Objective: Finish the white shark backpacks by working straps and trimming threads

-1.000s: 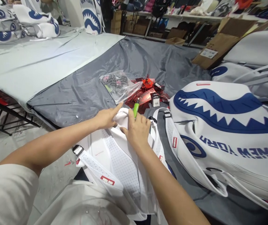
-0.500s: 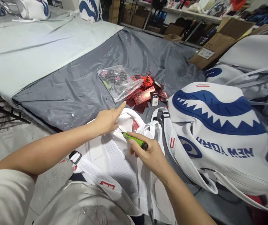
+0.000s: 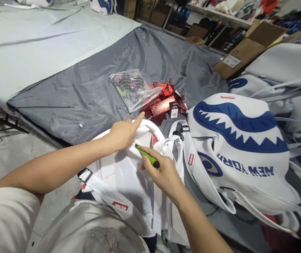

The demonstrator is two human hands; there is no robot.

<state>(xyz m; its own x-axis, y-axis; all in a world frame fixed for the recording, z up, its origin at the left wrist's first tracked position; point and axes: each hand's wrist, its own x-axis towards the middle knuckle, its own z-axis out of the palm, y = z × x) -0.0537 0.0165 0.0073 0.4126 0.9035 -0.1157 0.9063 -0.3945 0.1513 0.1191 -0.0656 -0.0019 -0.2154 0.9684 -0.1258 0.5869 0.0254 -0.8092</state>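
stretching ahead of you, gray cloth (image 3: 82, 91) lies under a printed white backpack (image 3: 240, 130) at your right. before you sits a second white backpack (image 3: 132, 182), strap side up. beyond it, a clear plastic packet (image 3: 132, 88) overlaps a heap of red tags (image 3: 163, 105). your left hand (image 3: 122, 133) lies at the nearer bag's top edge, index finger outstretched, whether pinching fabric i cannot tell. your right hand (image 3: 163, 172) is wrapped around a green-handled tool (image 3: 147, 156), its tip just beside your left fingers
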